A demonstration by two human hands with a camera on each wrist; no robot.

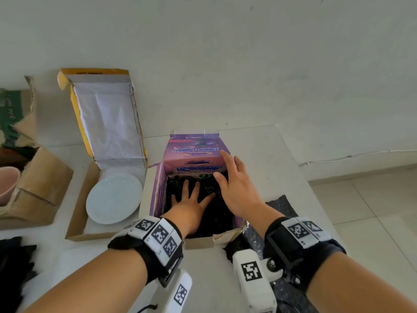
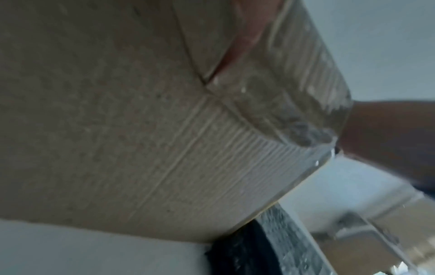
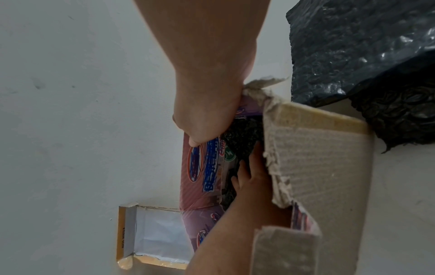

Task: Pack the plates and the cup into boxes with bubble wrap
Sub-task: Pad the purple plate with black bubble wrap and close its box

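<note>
A purple box [image 1: 191, 159] stands open in the middle of the table, lined with black bubble wrap [image 1: 216, 215]. My left hand [image 1: 191, 201] lies flat inside it, fingers spread, pressing on the wrap. My right hand [image 1: 234, 181] hovers over the box's right side, its straight fingers touching the purple lid flap [image 3: 204, 176]. In the right wrist view my left hand [image 3: 252, 178] shows inside the box. A white plate [image 1: 114, 197] lies in a flat yellow-edged box [image 1: 77, 213] to the left. At the far left edge a pink cup [image 1: 8, 184] is partly visible.
More black bubble wrap [image 1: 279, 206] lies under and to the right of the purple box, with another dark pile [image 1: 13, 267] at the bottom left. A brown cardboard box [image 1: 40, 188] stands beside the cup. The table's right edge [image 1: 316, 199] drops to a tiled floor.
</note>
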